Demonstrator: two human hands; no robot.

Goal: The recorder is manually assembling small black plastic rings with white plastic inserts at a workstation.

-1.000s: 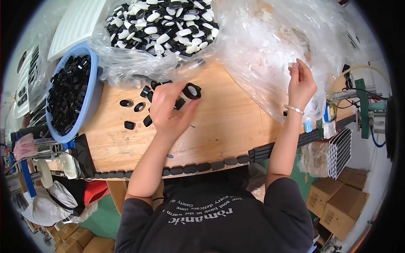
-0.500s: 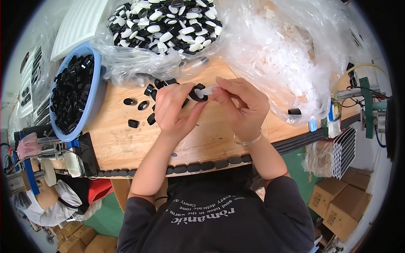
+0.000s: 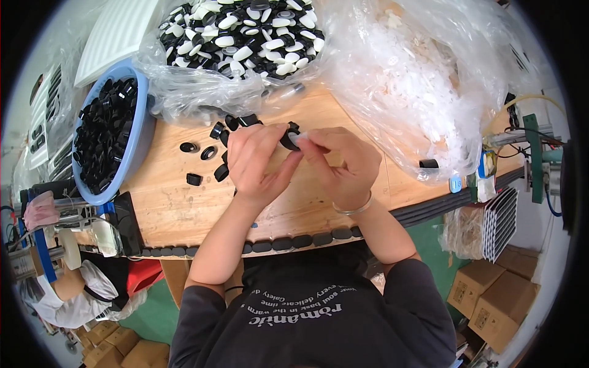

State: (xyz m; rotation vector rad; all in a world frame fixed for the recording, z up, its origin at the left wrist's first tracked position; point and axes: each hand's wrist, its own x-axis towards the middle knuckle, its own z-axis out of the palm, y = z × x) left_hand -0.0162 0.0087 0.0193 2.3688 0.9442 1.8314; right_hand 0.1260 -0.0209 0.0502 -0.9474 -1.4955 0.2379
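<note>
Both hands meet above the middle of the tabletop (image 3: 184, 208). The left hand (image 3: 254, 162) grips one black cap (image 3: 288, 138) between thumb and fingers; the right hand (image 3: 340, 162) pinches one small white insert (image 3: 299, 140) against that cap. About seven loose caps (image 3: 202, 153) lie just left of the hands. One blue basin (image 3: 132, 144) holds many more, and two clear bags (image 3: 405, 80) sit behind.

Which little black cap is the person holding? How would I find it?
Start at the wooden table and find the two hands meeting in its middle. The black cap sits pinched between the left hand and right hand. Unlike the loose caps lying flat on the wood, it is lifted up.
</note>
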